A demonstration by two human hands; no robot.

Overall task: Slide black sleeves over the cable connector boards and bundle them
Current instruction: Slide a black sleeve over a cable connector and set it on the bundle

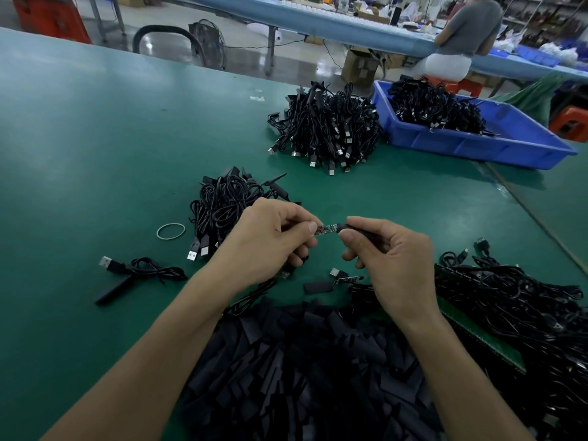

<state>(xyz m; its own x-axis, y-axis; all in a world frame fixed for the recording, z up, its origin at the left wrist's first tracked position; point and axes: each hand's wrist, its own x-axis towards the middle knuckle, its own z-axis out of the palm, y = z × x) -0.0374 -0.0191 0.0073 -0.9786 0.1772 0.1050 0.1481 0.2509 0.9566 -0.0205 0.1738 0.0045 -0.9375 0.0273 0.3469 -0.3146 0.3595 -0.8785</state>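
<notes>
Above green table point(95, 154), left grip point(270, 240) pinches crosswise connector board point(325, 230); right grip point(394, 259) pinches black sleeve point(356, 230).

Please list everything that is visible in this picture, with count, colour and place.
connector board: one, multicoloured, between the hands
black sleeve: one, black, at board's end
sleeve pile: one, black, near edge
rubber band: one, pale, left of centre
cable heaps: two, black, centre and far centre
blue bin: one, blue, far right
loose cables: many, black, right
single cable: one, black, left
table: one, green
seated person: one, grey top, background
left hand: one, pinching the board
right hand: one, gripping the sleeve
</notes>
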